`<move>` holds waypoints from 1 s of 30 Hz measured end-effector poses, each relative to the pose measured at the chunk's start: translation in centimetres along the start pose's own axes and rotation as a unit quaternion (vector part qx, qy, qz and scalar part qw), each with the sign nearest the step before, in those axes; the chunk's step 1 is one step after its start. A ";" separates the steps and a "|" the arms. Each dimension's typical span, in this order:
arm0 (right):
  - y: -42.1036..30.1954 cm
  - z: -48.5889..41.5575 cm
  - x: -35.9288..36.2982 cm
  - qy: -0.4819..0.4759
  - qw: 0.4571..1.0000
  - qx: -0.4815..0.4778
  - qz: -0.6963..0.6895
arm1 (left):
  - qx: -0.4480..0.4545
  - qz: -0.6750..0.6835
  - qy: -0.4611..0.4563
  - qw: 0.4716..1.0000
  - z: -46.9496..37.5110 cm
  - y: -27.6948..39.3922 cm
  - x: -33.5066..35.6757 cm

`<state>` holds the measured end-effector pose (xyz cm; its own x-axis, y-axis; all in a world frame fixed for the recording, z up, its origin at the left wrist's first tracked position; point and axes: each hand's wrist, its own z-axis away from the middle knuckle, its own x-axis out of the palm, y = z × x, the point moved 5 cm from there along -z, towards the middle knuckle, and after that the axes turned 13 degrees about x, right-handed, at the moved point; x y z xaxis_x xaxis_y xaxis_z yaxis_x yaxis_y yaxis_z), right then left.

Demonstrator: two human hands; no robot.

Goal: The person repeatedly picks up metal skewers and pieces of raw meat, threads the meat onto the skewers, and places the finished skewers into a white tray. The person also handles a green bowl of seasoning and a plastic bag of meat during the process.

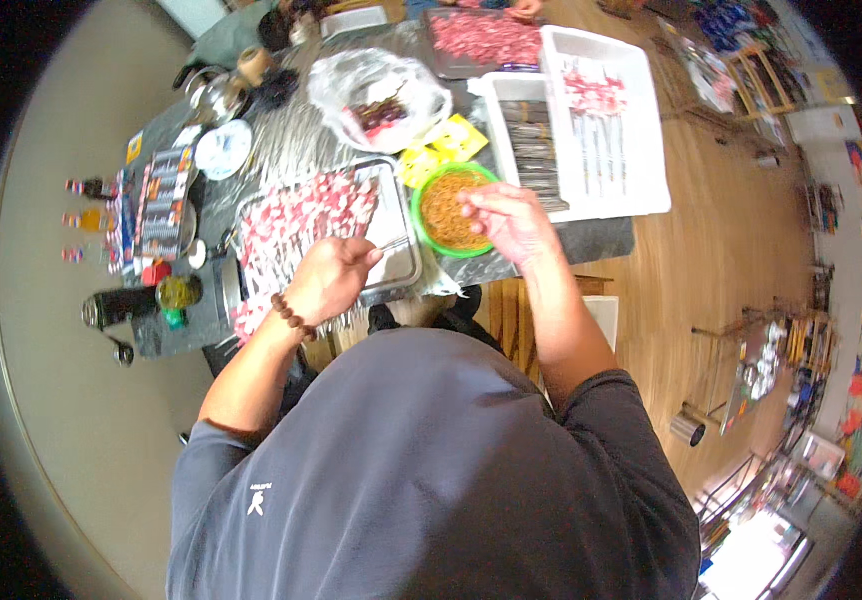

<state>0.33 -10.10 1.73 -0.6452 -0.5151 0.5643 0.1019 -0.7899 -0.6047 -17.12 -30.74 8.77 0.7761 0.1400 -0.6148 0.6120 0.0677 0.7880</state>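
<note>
My left hand, below a beaded bracelet, grips a bundle of thin metal skewers over the near right part of a metal tray. Pieces of raw meat on skewers fill much of that tray. My right hand hovers at the right rim of a green bowl, its fingers bent together; whether they pinch something small is too blurred to tell. Thin orange-brown strands or rings fill the bowl. Yellow packets lie just beyond it.
White plastic bins with skewers stand at the right. A clear plastic bag, a dark tray of raw meat and a white plate are farther back. Bottles, a jar and boxes crowd the left. Another person's hand shows at the top.
</note>
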 end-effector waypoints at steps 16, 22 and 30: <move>2.1 7.1 6.8 -0.028 0.910 -0.206 0.359 | -0.140 0.345 -0.147 0.916 -5.1 4.2 0.9; 1.0 12.2 10.4 -0.022 0.743 -0.449 0.496 | -0.165 0.431 -0.064 0.885 -8.2 5.3 0.3; 1.1 6.9 4.9 0.069 0.960 -0.139 0.233 | 0.185 -0.382 -0.170 0.890 -4.8 7.3 2.7</move>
<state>2.46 -15.82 7.70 -0.6750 -0.7268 0.1270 0.2112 -0.3552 -0.9106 -11.23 -25.11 13.03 0.0757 -0.1180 -0.9901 0.9400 -0.3228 0.1104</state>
